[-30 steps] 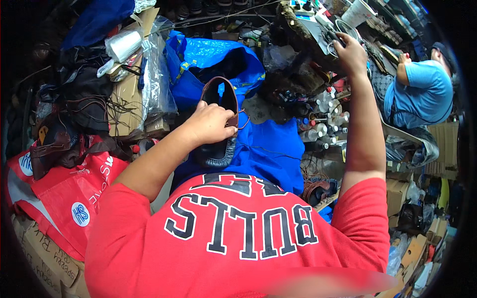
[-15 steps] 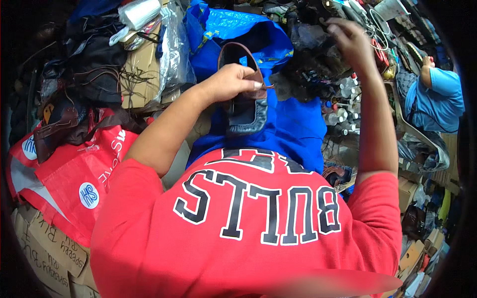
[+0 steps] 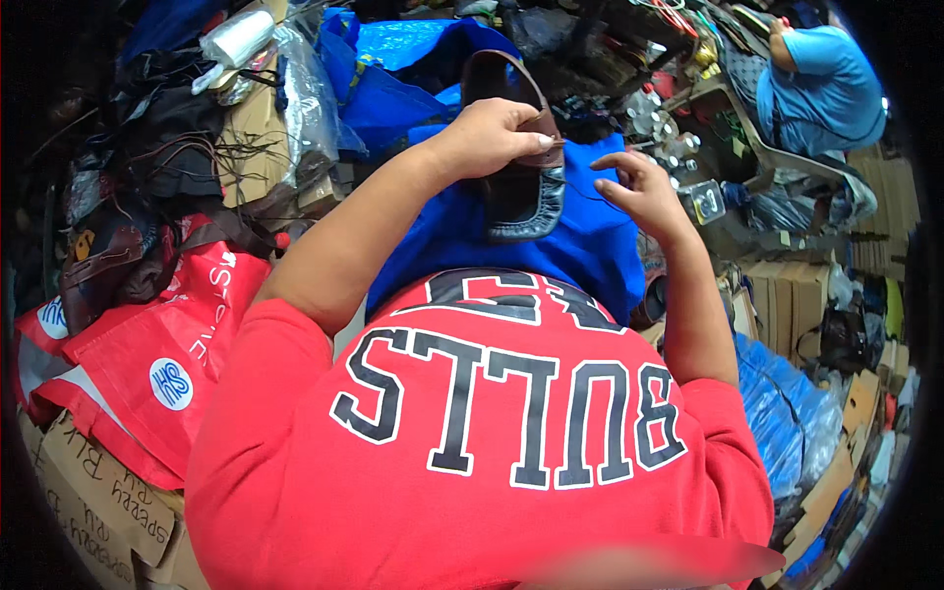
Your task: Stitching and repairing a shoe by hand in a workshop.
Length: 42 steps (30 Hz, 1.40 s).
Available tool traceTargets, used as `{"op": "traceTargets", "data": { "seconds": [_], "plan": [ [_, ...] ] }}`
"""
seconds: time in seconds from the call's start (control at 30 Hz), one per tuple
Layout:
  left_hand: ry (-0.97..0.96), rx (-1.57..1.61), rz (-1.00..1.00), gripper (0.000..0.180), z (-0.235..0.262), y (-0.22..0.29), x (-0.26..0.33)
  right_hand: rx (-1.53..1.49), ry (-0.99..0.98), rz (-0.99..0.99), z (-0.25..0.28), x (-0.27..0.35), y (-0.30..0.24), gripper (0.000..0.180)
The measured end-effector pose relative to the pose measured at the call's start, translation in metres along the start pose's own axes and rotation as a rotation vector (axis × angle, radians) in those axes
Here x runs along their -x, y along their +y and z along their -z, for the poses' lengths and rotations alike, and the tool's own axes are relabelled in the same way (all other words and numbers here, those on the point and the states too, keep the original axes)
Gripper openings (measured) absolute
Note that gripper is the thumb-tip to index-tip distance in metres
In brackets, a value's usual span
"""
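Observation:
A slip-on style shoe, brown around the heel opening and black with a puckered seam at the toe, is over my lap with its toe toward me. My left hand is closed on its side, thumb pressed near a small brown lace end. To the right of the shoe, my right hand is raised with curled fingers; a gap shows between thumb and forefinger, and I see nothing between them. A thin dark strand seems to run from the shoe toward this hand. Blue cloth lies beneath.
Red bags and cardboard boxes are at my left. A blue plastic bag lies beyond the shoe. Small bottles and a clear jar stand to the right. Another person in a blue shirt is at far right.
My right hand has come down and inward from the far upper right to beside the shoe. My left hand still holds the shoe, now slightly further right in view.

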<state>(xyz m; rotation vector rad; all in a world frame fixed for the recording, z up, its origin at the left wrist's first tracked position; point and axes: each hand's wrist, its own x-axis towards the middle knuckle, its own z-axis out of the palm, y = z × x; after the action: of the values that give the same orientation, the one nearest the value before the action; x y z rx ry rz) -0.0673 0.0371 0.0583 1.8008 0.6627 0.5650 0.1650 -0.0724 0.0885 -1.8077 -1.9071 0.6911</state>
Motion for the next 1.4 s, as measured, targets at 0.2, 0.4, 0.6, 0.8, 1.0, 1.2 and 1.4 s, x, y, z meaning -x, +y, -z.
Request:
{"op": "traceTargets", "data": {
  "seconds": [0.2, 0.4, 0.6, 0.8, 1.0, 1.2, 1.4],
  "plan": [
    [-0.148, -0.176, -0.031, 0.033, -0.063, -0.003, -0.021, 0.151, -0.060, -0.144, -0.025, 0.047, 0.014, 0.030],
    [-0.271, -0.549, -0.121, 0.036, -0.091, 0.007, -0.028, -0.463, 0.778, -0.484, 0.030, 0.090, 0.129, 0.016],
    [0.037, -0.655, -0.102, 0.037, -0.109, -0.023, -0.035, -1.696, 1.014, -0.425, 0.077, 0.159, 0.197, 0.013],
    [0.067, -0.304, -0.061, 0.040, -0.107, -0.039, -0.022, -1.615, 1.118, -0.360, 0.139, 0.247, 0.248, 0.011],
    [-0.148, -0.126, 0.129, 0.024, -0.101, -0.052, -0.029, -1.487, 1.319, -0.356, 0.210, 0.330, 0.263, 0.012],
    [-0.080, -0.248, 0.192, 0.024, -0.094, -0.041, -0.017, -0.300, 0.986, -0.630, 0.166, 0.222, 0.155, 0.059],
    [-0.132, -0.187, 0.133, 0.027, -0.101, -0.045, -0.023, -0.394, 0.312, -0.219, 0.027, 0.114, 0.075, 0.021]
  ]
}}
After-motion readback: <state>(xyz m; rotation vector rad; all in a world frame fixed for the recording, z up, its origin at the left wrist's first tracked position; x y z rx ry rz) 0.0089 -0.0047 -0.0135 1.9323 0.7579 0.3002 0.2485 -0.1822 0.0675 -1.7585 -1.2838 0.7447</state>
